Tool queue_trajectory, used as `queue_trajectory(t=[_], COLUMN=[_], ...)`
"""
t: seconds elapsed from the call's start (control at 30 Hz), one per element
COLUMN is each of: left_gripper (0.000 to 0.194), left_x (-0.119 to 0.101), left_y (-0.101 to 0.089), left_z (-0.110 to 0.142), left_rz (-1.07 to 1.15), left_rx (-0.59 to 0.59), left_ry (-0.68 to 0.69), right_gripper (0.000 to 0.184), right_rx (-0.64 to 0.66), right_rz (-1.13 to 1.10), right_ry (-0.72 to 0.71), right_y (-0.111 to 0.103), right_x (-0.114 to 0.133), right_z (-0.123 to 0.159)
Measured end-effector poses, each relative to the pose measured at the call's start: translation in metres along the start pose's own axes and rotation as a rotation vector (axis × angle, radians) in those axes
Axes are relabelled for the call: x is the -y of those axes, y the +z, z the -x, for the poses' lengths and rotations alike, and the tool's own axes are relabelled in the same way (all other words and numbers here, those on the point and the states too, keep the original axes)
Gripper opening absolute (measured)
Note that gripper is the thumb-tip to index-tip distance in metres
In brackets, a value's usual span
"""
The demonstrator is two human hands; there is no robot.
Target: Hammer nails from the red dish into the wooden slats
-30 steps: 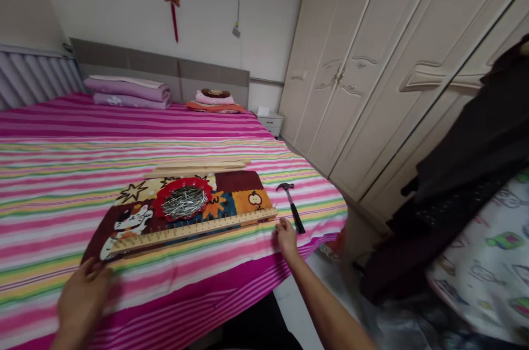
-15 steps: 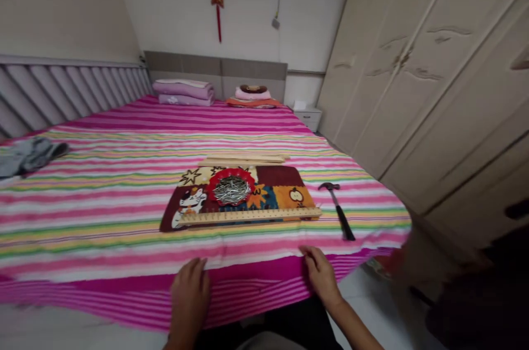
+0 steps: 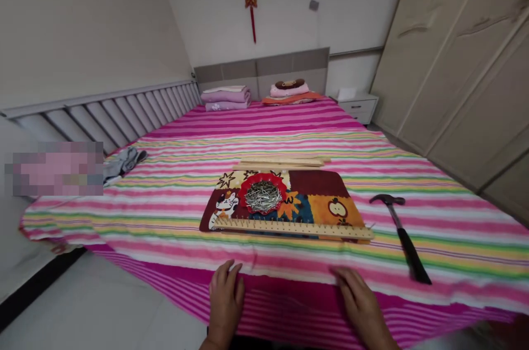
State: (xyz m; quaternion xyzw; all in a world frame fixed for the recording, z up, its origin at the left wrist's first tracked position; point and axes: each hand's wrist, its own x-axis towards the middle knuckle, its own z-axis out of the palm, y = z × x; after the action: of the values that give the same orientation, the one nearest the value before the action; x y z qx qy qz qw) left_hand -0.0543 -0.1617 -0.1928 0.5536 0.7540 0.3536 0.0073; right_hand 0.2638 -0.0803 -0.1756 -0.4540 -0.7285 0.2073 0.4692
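Note:
My left hand (image 3: 225,295) rests at the near edge of the striped bedspread (image 3: 165,253), fingers stretched out and nothing in them. To its right my right hand (image 3: 357,300) lies on the same edge, also open and without an object. Beyond both hands is a patterned mat (image 3: 318,182) with a cat and an apple on it. Along its near side lies a wooden strip (image 3: 297,229) with nails standing in its left part. A red scalloped dish (image 3: 243,195) full of loose nails (image 3: 263,197) sits on the mat. The claw hammer (image 3: 403,240) lies right of the mat.
Several bare wooden strips (image 3: 283,163) lie behind the mat. Grey clothing (image 3: 126,162) is at the bed's left side, by the railing (image 3: 136,113). Folded bedding (image 3: 226,97) is stacked at the headboard. A white nightstand (image 3: 357,107) and a wardrobe (image 3: 438,63) stand on the right.
The view has turned to the left, so the bed and the things on it appear farther right. Both hands remain open at the bed's near edge. The tools lie as before.

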Motion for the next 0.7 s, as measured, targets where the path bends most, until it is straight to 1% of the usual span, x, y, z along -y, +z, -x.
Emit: queue_trajectory(t=[0.13, 0.33, 0.4, 0.47, 0.5, 0.57, 0.63, 0.7], left_gripper=[0.030, 0.032, 0.032, 0.031, 0.030, 0.030, 0.032, 0.035], left_x=[-0.003, 0.002, 0.007, 0.015, 0.019, 0.028, 0.034, 0.033], left_y=[0.003, 0.001, -0.003, -0.011, -0.016, -0.027, -0.037, -0.043], left_z=[-0.003, -0.005, -0.003, 0.001, 0.004, 0.010, 0.016, 0.019], left_rz=[-0.041, -0.080, -0.122, -0.178, -0.202, -0.213, -0.126, 0.081], left_rx=[0.018, 0.011, -0.006, -0.027, -0.035, -0.043, -0.046, -0.051], left_ry=[-0.021, -0.045, -0.066, -0.128, -0.187, -0.386, -0.682, -1.029], right_gripper=[0.025, 0.025, 0.028, 0.029, 0.030, 0.030, 0.029, 0.029], right_rx=[-0.003, 0.002, 0.025, 0.048, 0.055, 0.077, 0.116, 0.141], right_rz=[0.045, 0.100, 0.121, 0.121, 0.114, 0.104, 0.120, 0.165], right_ry=[-0.131, -0.180, -0.186, -0.169, -0.164, -0.168, -0.205, -0.326], right_y=[-0.004, -0.001, -0.001, -0.004, -0.007, -0.012, -0.016, -0.016], right_x=[-0.016, -0.038, -0.044, -0.047, -0.047, -0.047, -0.048, -0.051], right_z=[0.013, 0.025, 0.028, 0.031, 0.032, 0.037, 0.044, 0.053])
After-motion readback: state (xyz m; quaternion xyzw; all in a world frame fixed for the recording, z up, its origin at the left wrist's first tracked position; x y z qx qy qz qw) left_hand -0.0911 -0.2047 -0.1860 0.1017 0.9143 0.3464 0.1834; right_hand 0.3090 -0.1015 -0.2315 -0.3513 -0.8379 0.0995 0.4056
